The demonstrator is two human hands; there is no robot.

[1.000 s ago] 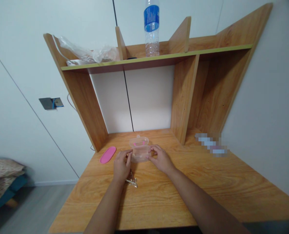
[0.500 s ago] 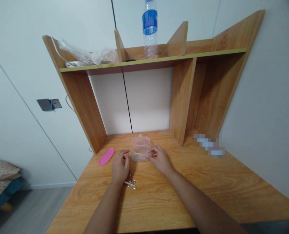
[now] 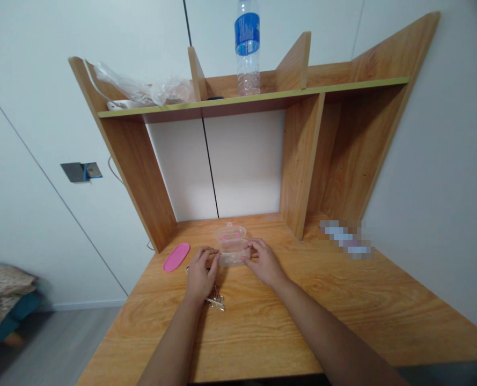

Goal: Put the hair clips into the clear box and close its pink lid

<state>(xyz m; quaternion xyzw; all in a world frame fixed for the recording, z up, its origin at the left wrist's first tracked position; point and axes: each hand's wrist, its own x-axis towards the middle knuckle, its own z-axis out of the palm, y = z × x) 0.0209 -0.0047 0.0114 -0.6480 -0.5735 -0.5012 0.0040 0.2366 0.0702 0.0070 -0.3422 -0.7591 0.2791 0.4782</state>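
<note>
Both hands down on the light wooden desk (image 3: 343,316), one each side of a small clear plastic tub (image 3: 232,252) with pink clips on its hinged lid. Tub sitting mid-desk, toward the back, just in front of the white back panel. Left hand (image 3: 200,276) curled against the tub's left end, fingertips (image 3: 211,252) pinched at it; right hand (image 3: 264,262) loosely closed on the right end, thumb and fingers touching the wall. Can't tell how firm either grip is. Little bunch of metal clips (image 3: 216,301) on the desk right by the left wrist. Flat pink oval lid (image 3: 176,257) off to the left, apart from the tub. Up on the shelf: clear water bottle with blue label (image 3: 247,48), crumpled clear plastic bag (image 3: 149,90).
</note>
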